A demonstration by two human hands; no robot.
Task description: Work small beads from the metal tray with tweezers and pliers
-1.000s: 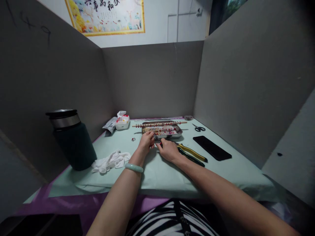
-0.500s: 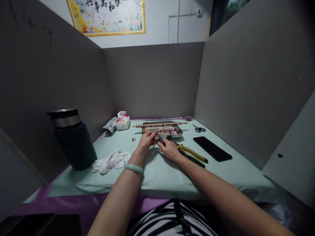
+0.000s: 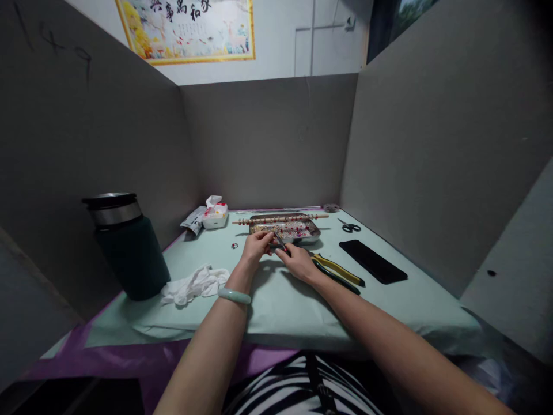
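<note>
1. Flask [image 3: 127,245]: dark, steel lid, upright at the far left of the mat [image 3: 276,311].
2. Cloth [image 3: 194,283]: white, crumpled, just beside the flask's foot.
3. Packet [image 3: 193,219] and box [image 3: 215,216]: touching, at the back left.
4. Bead [image 3: 234,245]: 1 loose piece on the mat, near the left hand.
5. Left hand [image 3: 256,246]: green bracelet [image 3: 234,295] on the wrist. Fingers are curled in and drawn together at the tool's tip. What they pinch is too small to tell.
6. Tool [image 3: 280,242]: thin, dark, slanted between the 2 hands, just in front of the tray.
7. Right hand [image 3: 298,262]: fingers closed on the tool's lower end, heel resting on the mat.
8. Tray [image 3: 318,235]: metal, shallow, full of small red and pale beads, directly behind the hands.
9. Stick [image 3: 280,219]: laid across the tray's far rim, beads threaded along it.
10. Pliers [image 3: 339,270]: yellow and green handles, flat on the mat, just right of the right hand, untouched.
11. Scissors [image 3: 349,226]: small, at the back right.
12. Phone [image 3: 372,260]: black, face down or dark, well right of the hands.

Step in hand, by judgement: fine 2-handed work on 1 small piece, with the tool tip brought to the left fingertips. The next move calls for a steady left pinch and small, exact tool motion, wrists braced on the mat.
</note>
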